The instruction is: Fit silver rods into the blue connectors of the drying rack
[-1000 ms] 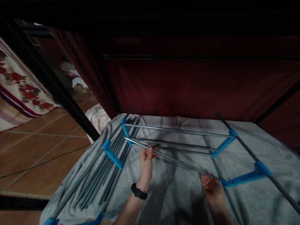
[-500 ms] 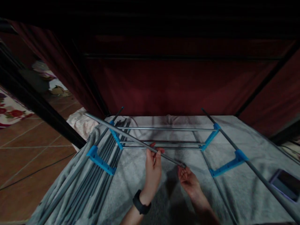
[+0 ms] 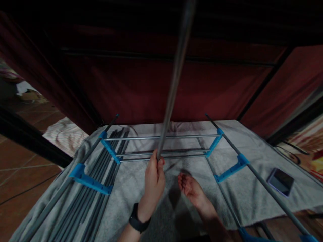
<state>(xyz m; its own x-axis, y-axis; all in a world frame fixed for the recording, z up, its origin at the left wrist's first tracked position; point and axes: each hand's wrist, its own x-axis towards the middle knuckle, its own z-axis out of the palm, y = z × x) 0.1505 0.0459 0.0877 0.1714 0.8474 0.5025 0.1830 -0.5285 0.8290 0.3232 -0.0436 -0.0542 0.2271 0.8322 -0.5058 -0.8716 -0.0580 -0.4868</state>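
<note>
My left hand [image 3: 153,179], with a black watch on its wrist, is closed round the lower end of a grey metal rod [image 3: 174,80] that stands nearly upright and rises past the top of the view. My right hand [image 3: 189,186] hovers just to the right, palm up, fingers loosely curled, holding nothing. Beyond both hands lies a partly built rack frame [image 3: 161,137]: grey rods joined by blue plastic connectors [image 3: 109,148], resting on a grey cloth [image 3: 141,188]. A bundle of loose grey rods [image 3: 101,188] lies at the left.
A dark phone [image 3: 280,181] lies on the cloth at the right. Dark red fabric walls with black poles [image 3: 176,90] close off the back. Terracotta floor tiles [image 3: 22,171] and a striped cloth [image 3: 63,134] are at the left.
The rod has swung from lying slanted across the frame to nearly upright in my left hand. My right hand has let go of its end. The view has shifted right.
</note>
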